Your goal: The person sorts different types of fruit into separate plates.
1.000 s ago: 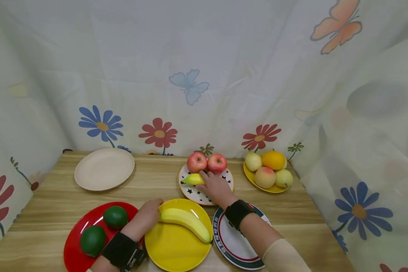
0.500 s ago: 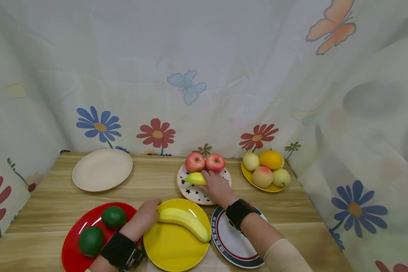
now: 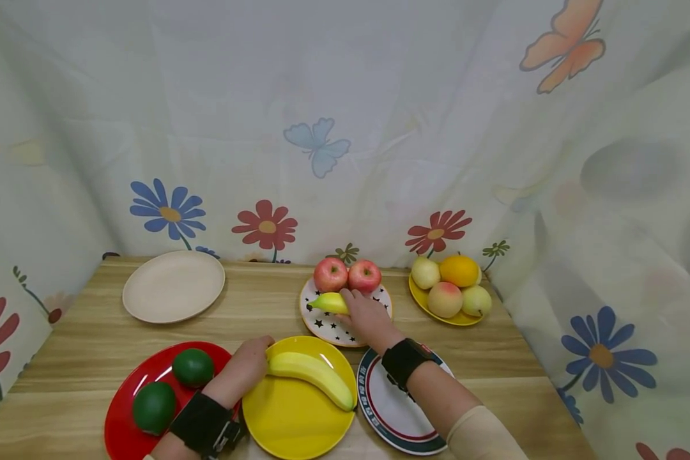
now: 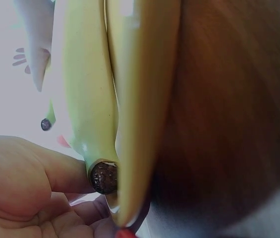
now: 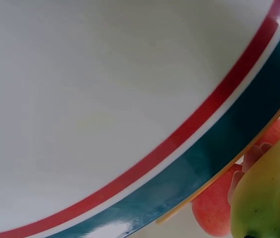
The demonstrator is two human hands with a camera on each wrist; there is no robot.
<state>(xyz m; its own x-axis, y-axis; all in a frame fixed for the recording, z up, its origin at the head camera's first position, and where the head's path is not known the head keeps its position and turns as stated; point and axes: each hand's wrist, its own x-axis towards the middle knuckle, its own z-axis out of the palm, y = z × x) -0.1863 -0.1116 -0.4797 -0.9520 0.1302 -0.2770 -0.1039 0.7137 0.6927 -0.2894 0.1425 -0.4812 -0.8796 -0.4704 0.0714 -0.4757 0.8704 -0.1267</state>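
Note:
In the head view my left hand (image 3: 247, 367) is at the upper left rim of a yellow plate (image 3: 282, 428). A long banana (image 3: 316, 377) lies on that plate. The left wrist view has the thumb above the rim, against the banana's dark tip (image 4: 103, 177), and curled fingers (image 4: 92, 213) below the rim. My right hand (image 3: 370, 319) holds a second banana (image 3: 329, 303) over a star-patterned plate (image 3: 333, 334). Two red apples (image 3: 330, 275) sit at that plate's back. In the right wrist view, fingertips (image 5: 235, 183) show behind the greenish-yellow banana (image 5: 266, 193).
At left is a red plate (image 3: 117, 415) with two dark green fruits (image 3: 154, 407). A beige plate (image 3: 174, 287) stands back left. Under the right forearm lies a dark-rimmed white plate (image 3: 399, 412). Back right, a small yellow plate (image 3: 437, 314) bears several fruits, including a peach (image 3: 444, 300).
The view shifts slightly. Both hands keep their places, the left at the yellow plate's rim and the right on the second banana.

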